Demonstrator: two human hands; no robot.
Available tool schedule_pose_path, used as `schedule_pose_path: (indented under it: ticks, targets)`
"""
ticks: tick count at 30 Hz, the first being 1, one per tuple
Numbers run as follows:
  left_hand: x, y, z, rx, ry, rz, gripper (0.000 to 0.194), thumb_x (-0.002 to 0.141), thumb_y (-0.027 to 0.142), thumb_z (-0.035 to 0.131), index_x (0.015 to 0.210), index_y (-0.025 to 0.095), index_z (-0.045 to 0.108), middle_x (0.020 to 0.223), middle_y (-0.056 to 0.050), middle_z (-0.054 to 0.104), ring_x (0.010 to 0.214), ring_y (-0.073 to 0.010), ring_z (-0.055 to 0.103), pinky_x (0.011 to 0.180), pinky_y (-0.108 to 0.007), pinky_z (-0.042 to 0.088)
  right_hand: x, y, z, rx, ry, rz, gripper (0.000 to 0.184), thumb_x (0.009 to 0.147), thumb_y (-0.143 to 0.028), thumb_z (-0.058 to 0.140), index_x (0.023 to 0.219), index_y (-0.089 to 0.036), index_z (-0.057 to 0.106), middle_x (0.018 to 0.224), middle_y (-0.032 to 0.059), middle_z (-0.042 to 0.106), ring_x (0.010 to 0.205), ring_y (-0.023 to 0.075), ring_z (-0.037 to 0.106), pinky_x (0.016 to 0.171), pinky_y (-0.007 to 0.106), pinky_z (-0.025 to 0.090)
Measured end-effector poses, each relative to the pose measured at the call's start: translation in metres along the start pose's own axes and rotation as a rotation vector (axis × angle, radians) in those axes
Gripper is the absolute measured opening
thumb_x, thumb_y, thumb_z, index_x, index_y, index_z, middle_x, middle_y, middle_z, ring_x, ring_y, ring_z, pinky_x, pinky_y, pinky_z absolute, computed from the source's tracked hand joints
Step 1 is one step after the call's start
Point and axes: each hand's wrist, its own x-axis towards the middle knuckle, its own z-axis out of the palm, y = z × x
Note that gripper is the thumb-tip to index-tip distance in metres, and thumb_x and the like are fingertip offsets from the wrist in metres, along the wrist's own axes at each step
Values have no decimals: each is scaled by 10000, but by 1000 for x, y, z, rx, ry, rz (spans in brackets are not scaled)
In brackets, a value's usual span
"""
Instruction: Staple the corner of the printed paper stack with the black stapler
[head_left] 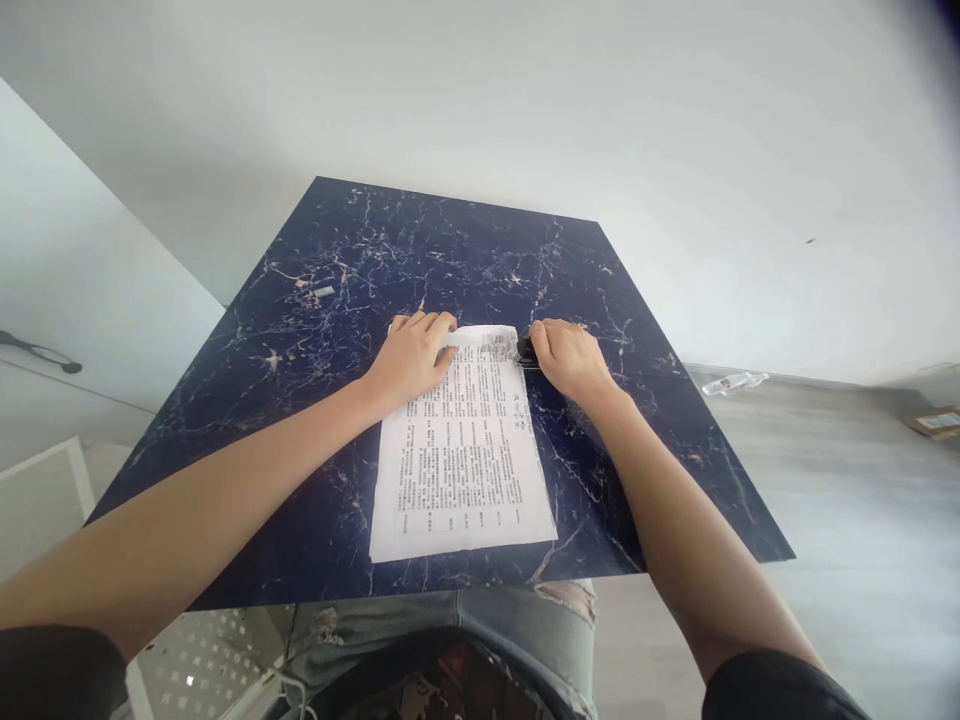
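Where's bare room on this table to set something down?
Beyond the paper, up to the far edge of the table; also between the left forearm and a small pale strip. Crowded: the paper's far end, where the left hand rests and the right hand holds a black object.

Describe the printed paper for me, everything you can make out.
The printed paper is white, covered in dark lines of text, with handwritten marks near its right side. It lies nearly flat on the dark blue marbled table, close to the near edge, its long sides running front to back. The left hand rests on its upper left; a black tool in the right hand is at its upper right edge. Sheet count is unclear.
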Motion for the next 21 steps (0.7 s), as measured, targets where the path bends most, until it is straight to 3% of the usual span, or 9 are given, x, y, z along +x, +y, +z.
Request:
schedule_pose_path:
  ticks: [21]
  targets:
    - [-2,0,-2,-12,-7,2,206,1030,213,525,1231,209,568,1199,-100,711,1109,-302,643,1012,-502,425,-4,-8,-1,-106,-13,-1,509,1114,-353,284,774,-205,632,870,133,717,839,270,638,760,385,389]
